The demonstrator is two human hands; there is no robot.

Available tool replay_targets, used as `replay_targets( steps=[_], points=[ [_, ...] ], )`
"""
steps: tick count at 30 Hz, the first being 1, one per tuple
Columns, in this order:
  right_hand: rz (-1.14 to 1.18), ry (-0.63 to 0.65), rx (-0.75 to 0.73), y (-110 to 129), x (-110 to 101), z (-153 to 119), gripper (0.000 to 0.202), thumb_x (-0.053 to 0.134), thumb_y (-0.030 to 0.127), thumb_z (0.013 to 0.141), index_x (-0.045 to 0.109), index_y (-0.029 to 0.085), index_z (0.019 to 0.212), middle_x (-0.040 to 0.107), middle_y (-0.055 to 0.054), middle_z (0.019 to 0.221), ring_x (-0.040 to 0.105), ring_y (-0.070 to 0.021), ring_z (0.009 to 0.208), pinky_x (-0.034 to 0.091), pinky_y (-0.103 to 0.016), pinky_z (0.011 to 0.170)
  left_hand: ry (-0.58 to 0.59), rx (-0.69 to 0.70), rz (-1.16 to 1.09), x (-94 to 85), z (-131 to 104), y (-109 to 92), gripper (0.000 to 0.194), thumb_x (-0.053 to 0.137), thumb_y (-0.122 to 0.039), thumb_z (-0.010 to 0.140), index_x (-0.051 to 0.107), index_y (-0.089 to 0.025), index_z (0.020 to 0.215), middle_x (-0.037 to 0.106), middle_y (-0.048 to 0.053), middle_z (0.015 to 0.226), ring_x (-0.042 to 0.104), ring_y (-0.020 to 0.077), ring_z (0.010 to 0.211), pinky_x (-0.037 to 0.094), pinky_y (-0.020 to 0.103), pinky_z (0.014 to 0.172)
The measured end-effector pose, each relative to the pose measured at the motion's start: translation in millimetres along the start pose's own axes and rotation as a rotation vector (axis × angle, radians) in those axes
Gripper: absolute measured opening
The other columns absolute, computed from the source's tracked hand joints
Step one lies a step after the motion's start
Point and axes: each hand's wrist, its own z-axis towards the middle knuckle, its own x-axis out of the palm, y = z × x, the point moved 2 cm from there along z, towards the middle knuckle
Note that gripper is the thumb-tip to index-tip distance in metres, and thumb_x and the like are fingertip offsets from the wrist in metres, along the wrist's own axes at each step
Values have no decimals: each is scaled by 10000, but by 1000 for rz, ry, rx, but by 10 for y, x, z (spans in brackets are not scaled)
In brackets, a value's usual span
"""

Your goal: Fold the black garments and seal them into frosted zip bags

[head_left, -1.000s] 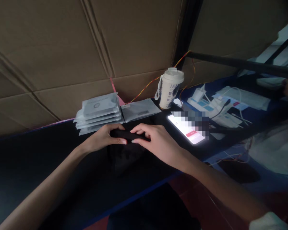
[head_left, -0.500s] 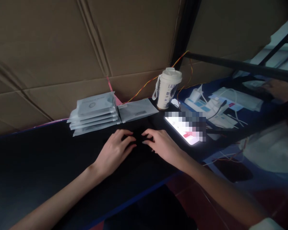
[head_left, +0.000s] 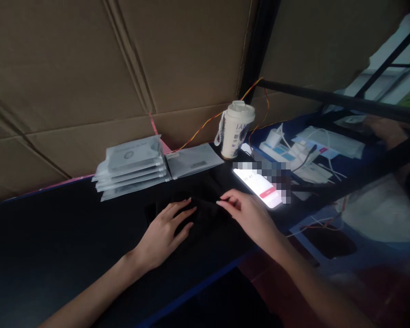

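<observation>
A black piece of thin fabric lies on the black table, and its outline is hard to make out against the surface. My left hand rests palm down on this fabric with its fingers spread. On the other side, my right hand has thumb and forefinger pinched together on a fold of the fabric, which looks drawn toward that hand. Behind my left hand sits a stack of frosted zip bags, with another flat frosted bag beside it. A lit phone lies just beyond my right hand.
A lidded white paper cup stands at the table's back. Cardboard forms the wall behind. To the right are a black metal frame, a power strip with cables, and another person's arm.
My hands have moved apart: the right one has shifted right and down, while the left has flattened with fingers spread. The dark fabric shows more clearly between them.
</observation>
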Motion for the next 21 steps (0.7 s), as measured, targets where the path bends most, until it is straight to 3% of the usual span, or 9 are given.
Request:
replay_targets(
  steps=[4,8,11,16,21],
  points=[
    [-375,-190,83,-51,3,-145,291,573,433,882,620,177,1010,669,-53,797,651,-220,712,437,-294,524,-59,-32,-50,-19,-34,-3,332,472,-329,940,599,-261,1239,517,64,1394,492,253,1261,426,446,1047],
    [-579,-142,101,-31,98,-188,299,625,424,847,611,150,969,653,-107,865,650,-260,799,421,-295,492,-212,75,-51,-60,-109,-54,246,493,-272,923,656,-242,1105,630,62,1250,550,240,1191,366,473,1081],
    [-623,-88,96,-7,123,-170,232,620,408,849,588,179,830,644,-91,817,649,-252,787,422,-293,505,-146,107,-18,-32,-151,-119,236,545,-319,886,664,-236,1073,672,72,1174,591,258,1128,393,495,1047],
    [-544,19,112,-13,89,-135,210,532,342,896,511,207,736,644,-58,699,657,-228,685,390,-284,498,-54,65,70,68,-211,-165,405,530,-392,896,556,-229,1266,606,99,1293,538,275,1221,346,532,1083],
    [-124,-38,143,3,40,-74,201,504,392,886,448,233,777,594,6,581,625,-196,531,393,-271,465,-25,83,83,128,-222,-166,488,492,-436,921,463,-211,1354,543,116,1371,453,260,1311,281,530,1126]
  ],
)
